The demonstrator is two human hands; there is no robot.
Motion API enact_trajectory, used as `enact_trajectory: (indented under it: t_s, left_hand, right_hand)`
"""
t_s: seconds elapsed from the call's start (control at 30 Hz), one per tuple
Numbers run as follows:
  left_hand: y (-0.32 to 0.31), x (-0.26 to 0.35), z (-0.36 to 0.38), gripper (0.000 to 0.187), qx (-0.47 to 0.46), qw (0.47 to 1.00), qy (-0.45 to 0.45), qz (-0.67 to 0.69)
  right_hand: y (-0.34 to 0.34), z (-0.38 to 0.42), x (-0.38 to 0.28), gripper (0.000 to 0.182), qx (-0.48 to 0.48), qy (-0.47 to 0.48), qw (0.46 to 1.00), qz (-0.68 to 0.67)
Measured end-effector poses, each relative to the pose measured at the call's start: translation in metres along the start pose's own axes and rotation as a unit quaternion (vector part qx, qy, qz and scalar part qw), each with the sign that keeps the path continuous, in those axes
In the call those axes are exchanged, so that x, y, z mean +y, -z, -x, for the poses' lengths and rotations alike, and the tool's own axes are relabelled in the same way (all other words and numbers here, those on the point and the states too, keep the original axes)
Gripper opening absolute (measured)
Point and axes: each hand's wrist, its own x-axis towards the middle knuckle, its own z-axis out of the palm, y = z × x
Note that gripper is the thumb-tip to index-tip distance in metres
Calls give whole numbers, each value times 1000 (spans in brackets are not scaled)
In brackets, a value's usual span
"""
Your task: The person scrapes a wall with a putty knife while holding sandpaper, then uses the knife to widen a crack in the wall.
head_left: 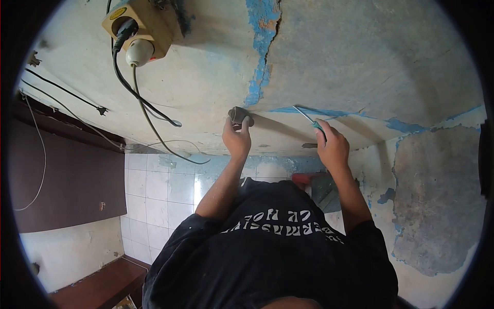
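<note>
A small folded grey-brown sheet that looks like sandpaper [239,114] is pinched between the fingers of my left hand [237,138], up against the wall [319,67]. My right hand [333,148] is wrapped round the green handle of a screwdriver [304,114]. Its thin metal shaft points up and left, with the tip at a blue strip [329,112] of exposed paint; whether it touches cannot be told. Above my left hand, a blue flaking crack [262,46] runs up the wall.
A cream socket box [152,26] with plugs and hanging cables [136,95] is on the wall at upper left. A dark brown panel [72,170] stands left, above white floor tiles [157,185]. A red object [301,178] lies low by my right arm. A grey patch [437,201] marks the right wall.
</note>
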Motion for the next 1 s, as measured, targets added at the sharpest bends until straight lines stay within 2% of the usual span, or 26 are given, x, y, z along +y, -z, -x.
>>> enact_trajectory:
  t_s: [0.13, 0.2, 0.33, 0.4, 0.5, 0.6, 0.7, 0.83, 0.93, 1.0]
  left_hand:
    - [-3, -8, -2, 29, 26, 999, -33, 5]
    - [-6, -6, 0, 29, 29, 999, -31, 3]
    - [-7, -2, 2, 30, 34, 999, -17, 0]
    - [-5, -7, -1, 30, 34, 999, -22, -5]
    - [-8, -10, 0, 30, 37, 999, -31, -7]
    - [-9, -7, 1, 31, 44, 999, -26, 6]
    - [-5, -10, 0, 31, 45, 999, -29, -6]
    - [-4, -9, -1, 35, 25, 999, -30, -19]
    - [-6, -10, -3, 36, 28, 999, -39, -20]
    - [-1, -12, -3, 36, 31, 998, -42, -24]
  right_hand:
    - [-5, -2, 0, 28, -12, -8, 1000, 24]
    - [-15, 0, 6, 29, 32, 30, 999, 29]
    - [-7, -1, 14, 29, 47, 57, 997, 2]
    - [4, -7, 12, 30, -17, 19, 1000, 13]
    - [1, -12, 1, 30, -40, 7, 997, 61]
    - [-7, -7, 13, 30, 14, 63, 997, 45]
    - [-5, -9, 16, 31, 10, 46, 998, 29]
    - [-31, -9, 2, 30, 7, 71, 996, 48]
    - [-37, -11, -5, 30, -37, 61, 995, 70]
    - [-24, -4, 4, 30, 32, 43, 998, 20]
